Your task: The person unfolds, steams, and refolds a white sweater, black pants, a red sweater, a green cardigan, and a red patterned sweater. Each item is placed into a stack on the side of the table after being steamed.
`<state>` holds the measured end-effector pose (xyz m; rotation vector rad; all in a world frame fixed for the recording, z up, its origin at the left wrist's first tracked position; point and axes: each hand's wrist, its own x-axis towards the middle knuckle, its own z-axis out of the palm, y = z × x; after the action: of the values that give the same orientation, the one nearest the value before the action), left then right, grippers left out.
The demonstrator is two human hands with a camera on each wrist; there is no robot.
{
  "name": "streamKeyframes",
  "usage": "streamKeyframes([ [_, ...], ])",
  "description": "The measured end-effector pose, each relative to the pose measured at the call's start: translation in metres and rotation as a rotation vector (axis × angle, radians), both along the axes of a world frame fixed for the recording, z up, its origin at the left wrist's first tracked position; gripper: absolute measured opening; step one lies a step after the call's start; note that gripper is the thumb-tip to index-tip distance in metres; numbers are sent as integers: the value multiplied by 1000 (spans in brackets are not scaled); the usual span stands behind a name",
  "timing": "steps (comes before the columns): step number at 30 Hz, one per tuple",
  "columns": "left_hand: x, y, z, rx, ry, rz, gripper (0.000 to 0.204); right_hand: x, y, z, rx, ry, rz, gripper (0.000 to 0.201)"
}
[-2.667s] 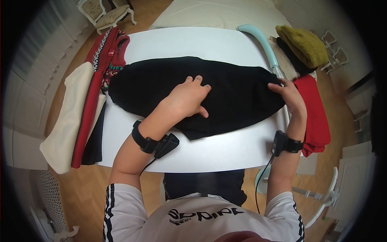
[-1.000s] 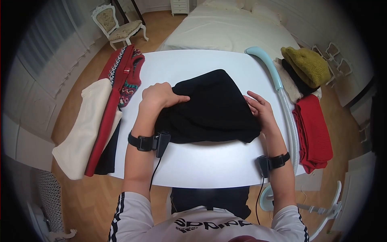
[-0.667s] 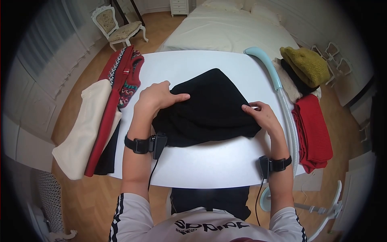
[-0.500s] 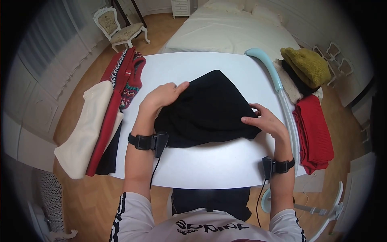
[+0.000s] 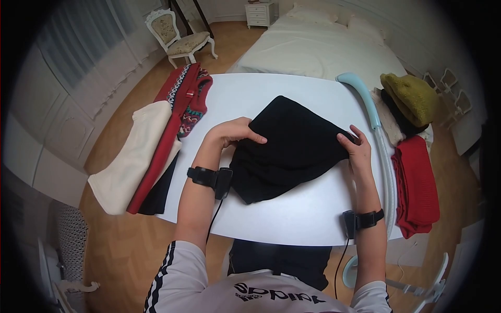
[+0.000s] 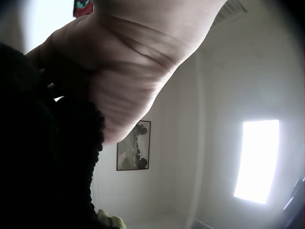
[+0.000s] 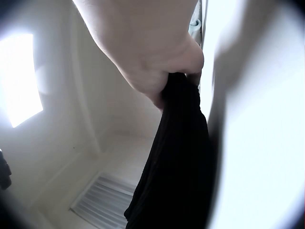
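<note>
A folded black knit garment [image 5: 292, 148] lies slanted over the middle of the white table [image 5: 282, 224]. At its left edge my left hand [image 5: 235, 131] grips the cloth, thumb on top and the other fingers hidden under or behind it. My right hand [image 5: 358, 150] pinches the garment's right corner, thumb over the fabric. Seen from the right wrist, that corner is gathered in the hand [image 7: 147, 52] and the black cloth [image 7: 176, 157] hangs down from it. Dark fabric [image 6: 47, 152] fills the lower left of the left wrist view, against the palm [image 6: 121, 76].
On the left edge drape a cream garment [image 5: 133, 156], a red one [image 5: 156, 164] and a patterned knit [image 5: 195, 112]. A mint-green steamer handle and hose [image 5: 360, 94] run along the right side, beside folded red knitwear [image 5: 417, 182] and a mustard knit [image 5: 409, 96].
The black garment was spread wide, then doubled over into a smaller bundle. Both hands have since taken hold at its sides, and it has turned, its right corner raised. The head view shifted.
</note>
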<state>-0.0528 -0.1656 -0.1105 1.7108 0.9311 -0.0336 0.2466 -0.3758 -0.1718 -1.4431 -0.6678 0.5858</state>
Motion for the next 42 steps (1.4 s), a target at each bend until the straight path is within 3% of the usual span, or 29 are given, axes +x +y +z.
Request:
streamKeyframes([
  [1,1,-2,-2,-95,-103,49,71,3,-1,-3,0,1,3,78],
  [3,1,-3,-10,-193,-223,107,68,3,-3,-1,21,333,46,74],
  [4,1,-3,-13,-291,-344,164,65,3,-2,-1,56,364,78,67],
  [7,2,-9,-8,-332,-473,232,57,22,-1,-16,-110,289,219,67],
  [13,14,-7,1,-361,-566,248,55,-21,-19,43,-197,323,251,73],
  [15,17,-3,5,-392,-540,239,55,-18,-13,31,-183,358,232,68],
  [17,20,3,9,-418,-519,230,56,-10,-8,14,-41,329,251,49],
  [20,21,10,19,-469,-487,184,57,-4,-1,-2,33,312,234,49],
  [23,23,20,40,-375,-518,190,62,-10,2,-4,178,327,263,55],
  [25,18,39,56,-385,-697,121,67,-13,2,1,150,400,246,60],
  [27,5,43,89,-319,-795,170,69,-15,2,2,126,467,217,65],
  [29,-13,59,120,-240,-848,234,68,-19,4,0,9,306,145,70],
  [31,-41,115,132,-259,-894,223,64,-18,2,-2,26,313,163,67],
  [35,-110,178,165,-87,-918,345,45,-19,4,-4,-11,258,151,63],
  [37,-144,200,178,-64,-818,434,37,-19,5,-3,-7,255,145,61],
  [38,-153,205,179,-60,-817,429,37,-18,4,-3,-17,239,146,61],
  [40,-176,209,172,-92,-811,682,26,-22,5,-5,-22,231,159,60],
  [42,-203,235,146,-132,-745,758,30,-22,5,-6,-51,170,157,58],
])
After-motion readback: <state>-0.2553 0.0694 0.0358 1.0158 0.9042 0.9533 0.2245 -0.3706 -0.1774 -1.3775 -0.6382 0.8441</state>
